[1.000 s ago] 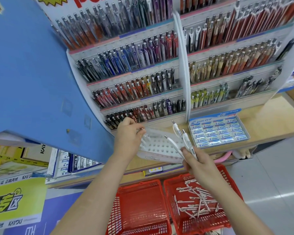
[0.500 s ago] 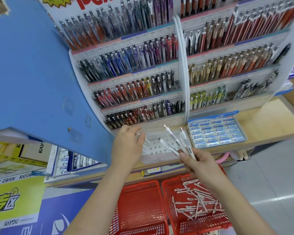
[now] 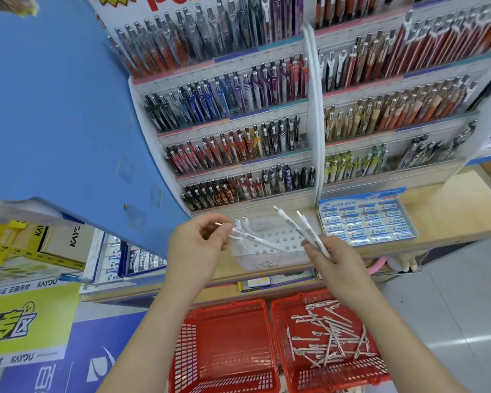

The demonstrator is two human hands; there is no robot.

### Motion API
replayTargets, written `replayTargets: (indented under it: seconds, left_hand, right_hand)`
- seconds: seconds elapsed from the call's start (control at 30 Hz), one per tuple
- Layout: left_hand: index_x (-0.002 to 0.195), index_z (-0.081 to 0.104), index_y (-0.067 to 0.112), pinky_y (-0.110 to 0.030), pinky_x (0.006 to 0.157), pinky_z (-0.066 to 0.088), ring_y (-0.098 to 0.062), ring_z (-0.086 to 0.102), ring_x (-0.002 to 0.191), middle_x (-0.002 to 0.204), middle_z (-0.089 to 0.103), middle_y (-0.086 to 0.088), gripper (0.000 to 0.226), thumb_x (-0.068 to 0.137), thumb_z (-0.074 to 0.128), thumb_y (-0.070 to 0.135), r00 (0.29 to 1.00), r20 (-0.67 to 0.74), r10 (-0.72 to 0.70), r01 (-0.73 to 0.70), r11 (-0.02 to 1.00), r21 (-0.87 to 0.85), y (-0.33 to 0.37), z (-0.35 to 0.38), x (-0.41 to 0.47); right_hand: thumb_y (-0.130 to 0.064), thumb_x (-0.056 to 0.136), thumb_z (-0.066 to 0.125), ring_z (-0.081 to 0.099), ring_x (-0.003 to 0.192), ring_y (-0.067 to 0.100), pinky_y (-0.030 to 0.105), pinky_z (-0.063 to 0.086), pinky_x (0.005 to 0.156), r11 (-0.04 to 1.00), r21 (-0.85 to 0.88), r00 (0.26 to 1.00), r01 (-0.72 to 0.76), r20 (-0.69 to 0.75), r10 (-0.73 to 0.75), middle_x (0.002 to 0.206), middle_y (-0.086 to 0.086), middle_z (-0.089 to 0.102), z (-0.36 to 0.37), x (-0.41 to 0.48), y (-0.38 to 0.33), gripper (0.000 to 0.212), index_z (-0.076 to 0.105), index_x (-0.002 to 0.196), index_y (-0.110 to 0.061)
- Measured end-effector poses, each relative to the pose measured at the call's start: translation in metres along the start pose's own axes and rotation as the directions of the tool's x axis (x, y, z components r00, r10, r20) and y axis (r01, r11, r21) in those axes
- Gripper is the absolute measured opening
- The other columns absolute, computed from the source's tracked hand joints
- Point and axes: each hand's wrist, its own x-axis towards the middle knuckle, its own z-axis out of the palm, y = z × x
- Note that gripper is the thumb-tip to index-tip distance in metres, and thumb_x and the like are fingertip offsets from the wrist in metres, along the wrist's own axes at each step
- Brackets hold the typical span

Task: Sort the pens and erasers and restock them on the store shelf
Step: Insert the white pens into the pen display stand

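White pens [image 3: 309, 231] fan up from the right hand [image 3: 335, 259], fingers clamped round their lower ends. The left hand [image 3: 199, 245] pinches one pen [image 3: 255, 239] by its tip. Just beyond them, the perforated holder [image 3: 284, 236] has about two pens standing. Many more lie in the near right basket [image 3: 279, 344]; the eraser box [image 3: 410, 222] on the right looks full. Pen restocking seems barely begun.

A blue panel [image 3: 54, 123] above yellow KAYOU boxes [image 3: 17, 252] at left.
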Motion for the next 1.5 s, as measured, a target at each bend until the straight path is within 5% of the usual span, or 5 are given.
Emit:
replayTargets:
  seconds: [0.13,0.53,0.7,1.0,1.5]
  left_hand:
    - [0.073,0.064,0.035,-0.027,0.066,0.054,-0.012,0.065,0.065,0.066,0.067,0.008,0.02,0.084,0.069,0.019,0.992,-0.09,0.084,-0.066,0.981,0.183,-0.012,-0.011,-0.004]
    - [0.09,0.07,0.018,-0.025,0.069,0.044,-0.014,0.06,0.073,0.082,0.067,0.0,0.006,0.086,0.065,0.016,0.955,-0.048,0.292,-0.25,0.883,0.398,-0.036,0.017,0.012]
    - [0.092,0.07,0.015,-0.035,0.072,0.051,-0.017,0.063,0.078,0.084,0.068,0.003,0.008,0.086,0.066,0.014,0.938,0.001,0.347,-0.319,0.861,0.396,-0.033,0.019,0.016]
    - [0.087,0.072,0.018,-0.012,0.067,0.042,-0.007,0.06,0.067,0.076,0.068,0.008,0.007,0.08,0.072,0.021,0.922,-0.114,0.371,-0.28,0.839,0.467,-0.021,-0.017,-0.015]
    - [0.086,0.072,0.013,-0.028,0.063,0.04,-0.024,0.061,0.07,0.074,0.067,-0.005,0.007,0.084,0.069,0.017,0.926,0.068,0.372,-0.324,0.689,0.648,-0.041,0.004,0.011]
  right_hand:
    - [-0.027,0.095,0.052,0.038,0.048,0.011,0.032,0.027,0.048,0.96,-0.279,0.999,-0.004,0.04,0.016,0.05,-0.005,0.041,0.01,-0.002,0.014,0.039,0.039,0.058,-0.025]
    - [-0.028,0.096,0.052,0.044,0.053,0.007,0.024,0.034,0.054,0.985,0.071,0.983,-0.156,0.106,0.148,0.058,-0.006,0.051,0.04,-0.034,0.003,0.027,0.055,0.072,-0.015]
    - [-0.042,0.086,0.061,0.049,0.055,0.02,0.036,0.036,0.054,0.986,-0.027,0.967,-0.166,-0.199,0.157,0.053,-0.002,0.051,0.018,-0.016,0.011,0.037,0.048,0.061,-0.019]
    - [-0.025,0.081,0.057,0.049,0.051,0.029,0.033,0.033,0.048,0.944,-0.11,0.929,-0.312,-0.244,0.279,0.048,0.008,0.05,0.046,-0.01,0.027,0.039,0.043,0.047,-0.011]
    - [-0.031,0.091,0.052,0.049,0.05,0.019,0.03,0.039,0.052,0.948,0.097,0.915,-0.305,-0.247,0.319,0.052,0.006,0.054,0.06,-0.028,0.026,0.039,0.053,0.058,-0.01]
